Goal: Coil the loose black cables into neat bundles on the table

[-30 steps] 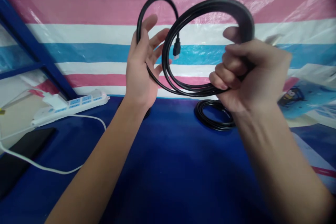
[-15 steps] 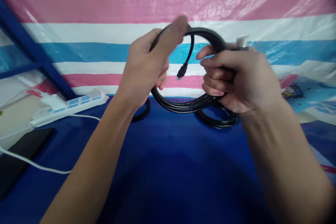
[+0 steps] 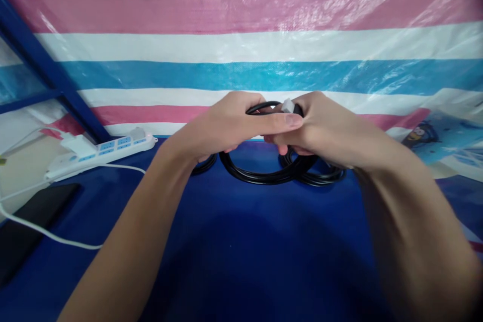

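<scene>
A coiled black cable (image 3: pixel 260 177) hangs between my two hands above the blue table. My left hand (image 3: pixel 241 123) is closed on the coil's left side, its thumb stretched across toward the other hand. My right hand (image 3: pixel 313 123) grips the coil on the right, fingers wrapped under it. A pale, whitish connector end (image 3: pixel 288 106) sticks up between the hands. The cable's other end is hidden by my fingers. Behind, a second black cable coil (image 3: pixel 320 178) lies on the table at right, and another coil (image 3: pixel 206 165) shows partly beside my left wrist.
On the left stand a white power strip (image 3: pixel 109 151) with plugs, a white cord (image 3: pixel 49 234) and a flat black object (image 3: pixel 37 226). A blue cartoon-printed packet (image 3: pixel 433 133) sits at right. A striped plastic sheet (image 3: pixel 241 5) backs the blue table (image 3: pixel 241 251).
Both hands have come together and moved down with the coil. The dangling dark connector has gone from sight, and the pale connector now sits between the hands.
</scene>
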Demonstrator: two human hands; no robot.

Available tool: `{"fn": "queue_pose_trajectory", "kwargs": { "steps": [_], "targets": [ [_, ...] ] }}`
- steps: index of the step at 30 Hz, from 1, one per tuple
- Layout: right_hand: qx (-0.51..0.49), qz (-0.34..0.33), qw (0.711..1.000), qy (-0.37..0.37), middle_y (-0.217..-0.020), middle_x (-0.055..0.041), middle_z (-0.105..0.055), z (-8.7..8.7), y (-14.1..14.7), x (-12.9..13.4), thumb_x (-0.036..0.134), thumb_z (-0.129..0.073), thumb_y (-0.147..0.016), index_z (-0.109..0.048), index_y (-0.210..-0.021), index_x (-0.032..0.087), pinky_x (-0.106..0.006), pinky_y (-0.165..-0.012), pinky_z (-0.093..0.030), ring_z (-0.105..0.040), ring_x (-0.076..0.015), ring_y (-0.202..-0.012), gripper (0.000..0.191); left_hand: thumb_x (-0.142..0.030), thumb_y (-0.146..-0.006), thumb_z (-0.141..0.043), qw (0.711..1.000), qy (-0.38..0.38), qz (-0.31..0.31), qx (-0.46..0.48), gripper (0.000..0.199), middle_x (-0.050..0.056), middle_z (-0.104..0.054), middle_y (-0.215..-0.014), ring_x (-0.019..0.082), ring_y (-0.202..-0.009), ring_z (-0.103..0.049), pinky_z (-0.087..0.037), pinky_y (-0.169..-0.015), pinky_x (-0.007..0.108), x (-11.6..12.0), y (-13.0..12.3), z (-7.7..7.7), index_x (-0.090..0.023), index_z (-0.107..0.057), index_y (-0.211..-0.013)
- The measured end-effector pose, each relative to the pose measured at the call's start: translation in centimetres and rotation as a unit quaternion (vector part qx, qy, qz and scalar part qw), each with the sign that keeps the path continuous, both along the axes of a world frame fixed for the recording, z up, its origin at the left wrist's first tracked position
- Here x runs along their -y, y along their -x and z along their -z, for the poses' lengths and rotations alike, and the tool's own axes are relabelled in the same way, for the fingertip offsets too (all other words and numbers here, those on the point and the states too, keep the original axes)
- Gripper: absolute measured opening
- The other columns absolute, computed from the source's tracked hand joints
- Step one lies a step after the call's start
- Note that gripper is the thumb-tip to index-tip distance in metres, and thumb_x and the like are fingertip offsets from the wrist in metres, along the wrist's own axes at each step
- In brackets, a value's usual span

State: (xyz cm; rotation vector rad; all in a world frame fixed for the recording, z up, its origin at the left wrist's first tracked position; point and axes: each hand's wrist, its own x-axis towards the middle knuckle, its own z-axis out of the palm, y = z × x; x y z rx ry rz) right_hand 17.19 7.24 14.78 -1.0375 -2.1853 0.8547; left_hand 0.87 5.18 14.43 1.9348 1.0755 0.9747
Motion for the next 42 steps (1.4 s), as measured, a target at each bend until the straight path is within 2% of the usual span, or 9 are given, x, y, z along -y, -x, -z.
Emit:
{"fn": "queue_pose_trajectory", "kwargs": {
  "steps": [8, 15, 21, 24, 28, 31, 37, 40, 42],
  "targets": [
    [0.033, -0.014, 0.996, -0.079, -0.048, 0.002, -0.046, 0.7, 0.5, -0.8, 0.001, -0.057, -0.066, -0.05, -0.051, 0.013, -0.02, -0.033, -0.019, -0.035, -0.0039, -0.041, 0.021, -0.059, -0.082, -0.052, 0.987, -0.102, -0.125, -0.003, 0.049, 0.001, -0.051, -0.053, 0.009, -0.051, -0.044, -0.025, -0.046, 0.024, -0.6, -2.1, 1.6, -0.018, -0.041, -0.058],
    [-0.057, 0.083, 0.99, -0.094, -0.047, 0.0027, -0.035, 0.2, 0.9, -0.1, 0.011, -0.061, -0.069, -0.04, -0.049, 0.014, -0.019, -0.035, -0.016, -0.026, -0.0036, -0.044, 0.029, -0.035, -0.084, -0.054, 0.965, -0.18, -0.173, 0.075, 0.042, -0.002, -0.031, -0.055, 0.006, -0.053, -0.031, -0.019, -0.047, 0.023, -1.5, -2.2, 1.9, -0.016, -0.034, -0.053],
    [-0.074, 0.12, 0.978, -0.154, -0.045, 0.0022, -0.041, 0.0, 0.4, -0.5, 0.015, -0.06, -0.076, -0.05, -0.052, 0.014, -0.02, -0.038, -0.019, -0.033, -0.005, -0.041, 0.026, -0.041, -0.086, -0.049, 0.951, -0.091, -0.192, 0.224, 0.037, -0.005, -0.021, -0.051, 0.003, -0.039, -0.018, -0.015, -0.037, 0.016, -1.7, -1.6, 1.5, -0.017, -0.042, -0.058],
    [-0.121, 0.112, 0.975, -0.151, -0.043, 0.0037, -0.035, 0.1, 0.0, -1.0, 0.014, -0.058, -0.077, -0.048, -0.049, 0.014, -0.021, -0.039, -0.015, -0.026, -0.0035, -0.039, 0.03, -0.043, -0.087, -0.044, 0.953, -0.003, -0.122, 0.279, 0.034, -0.006, -0.019, -0.047, 0.003, -0.034, -0.017, -0.016, -0.034, 0.017, -1.4, -0.9, 1.0, -0.017, -0.051, -0.066],
    [-0.036, 0.111, 0.966, -0.229, -0.048, 0.002, -0.039, 0.7, -0.2, -1.8, 0.016, -0.06, -0.073, -0.056, -0.055, 0.015, -0.024, -0.046, -0.018, -0.028, -0.0064, -0.045, 0.019, -0.038, -0.088, -0.042, 0.987, 0.061, 0.011, 0.152, 0.034, 0.0, -0.044, -0.049, 0.008, -0.039, -0.043, -0.035, -0.042, 0.02, -0.8, 0.2, 0.6, -0.015, -0.057, -0.067],
    [0.114, 0.1, 0.934, -0.323, -0.055, -0.0022, -0.047, 1.2, -0.2, -2.3, 0.018, -0.06, -0.075, -0.052, -0.057, 0.015, -0.027, -0.054, -0.02, -0.034, -0.0097, -0.05, 0.019, -0.039, -0.087, -0.046, 0.996, 0.063, 0.053, 0.027, 0.037, 0.006, -0.057, -0.056, 0.012, -0.051, -0.054, -0.035, -0.044, 0.02, -0.6, 0.4, 0.7, -0.016, -0.056, -0.06],
    [0.178, 0.129, 0.911, -0.349, -0.054, -0.0013, -0.034, 1.8, -0.1, -2.6, 0.016, -0.058, -0.075, -0.037, -0.058, 0.018, -0.029, -0.057, -0.015, -0.024, -0.0109, -0.048, 0.027, -0.034, -0.079, -0.063, 1.0, 0.021, 0.019, -0.005, 0.015, 0.002, -0.056, -0.061, 0.011, -0.049, -0.05, -0.033, -0.041, 0.02, -0.8, -0.7, 1.2, -0.02, -0.058, -0.077],
    [0.111, 0.19, 0.903, -0.37, -0.062, -0.0044, -0.043, 2.2, 0.4, -2.7, 0.023, -0.058, -0.077, -0.043, -0.069, 0.018, -0.03, -0.057, -0.021, -0.038, -0.0155, -0.055, 0.018, -0.024, -0.08, -0.058, 1.0, -0.008, -0.004, -0.001, 0.015, -0.001, -0.048, -0.051, 0.009, -0.042, -0.045, -0.031, -0.041, 0.02, -0.7, -0.7, 0.8, -0.019, -0.052, -0.068],
    [0.073, 0.214, 0.879, -0.42, -0.087, -0.0138, -0.054, 2.5, 0.7, -2.8, 0.018, -0.056, -0.074, -0.05, -0.087, 0.014, -0.033, -0.064, -0.03, -0.05, -0.0233, -0.075, 0.015, -0.021, -0.081, -0.055, 0.999, -0.003, -0.026, -0.043, 0.014, -0.002, -0.045, -0.048, 0.009, -0.04, -0.044, -0.028, -0.039, 0.019, -0.5, -0.2, 0.5, -0.019, -0.052, -0.067]
  ]
}}
